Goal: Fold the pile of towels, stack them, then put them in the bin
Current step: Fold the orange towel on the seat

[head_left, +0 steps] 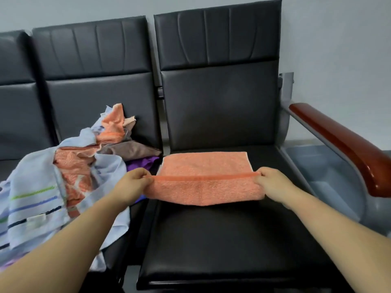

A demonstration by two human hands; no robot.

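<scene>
Black seat cushion (pixel 211 240) carried the orange towel (pixel 204 166). My left hand (pixel 133 182) pinched its near edge at one end, my right hand (pixel 273 182) the other; towel spanned between.

Three black padded seats (pixel 211 240) stand in a row (the leftmost only partly in view), with one wooden armrest (pixel 338 142) and one grey bin (pixel 321 170). There is one orange towel (pixel 203 187) by itself and one pile (pixel 69 176), whose towels cannot be counted, though four colours show: pale blue, orange, brown, purple. Two hands are in view, the left hand (pixel 133 182) and the right hand (pixel 275 182).
</scene>
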